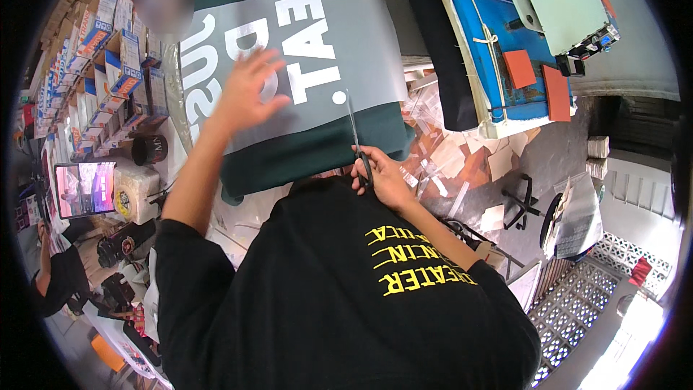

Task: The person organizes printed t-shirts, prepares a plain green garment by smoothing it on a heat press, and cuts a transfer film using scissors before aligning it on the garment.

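A dark green cloth, apparently a garment, lies spread out in front of me. Across its middle is a wide sheet of translucent grey film over bold white letters. Above the letters hovers my left hand, open with its fingers spread, slightly blurred and holding nothing. My right hand grips a pair of scissors by the dark handles, near the cloth's front edge. The scissors' blades point away from me, toward the film's lower right part. They look nearly closed, and whether they touch the cloth I cannot tell.
Rows of small cardboard boxes stand along the left, near a dark mug and a lit tablet. A blue-topped table with orange-red pieces is at right. Scraps litter the floor. Another person is far left.
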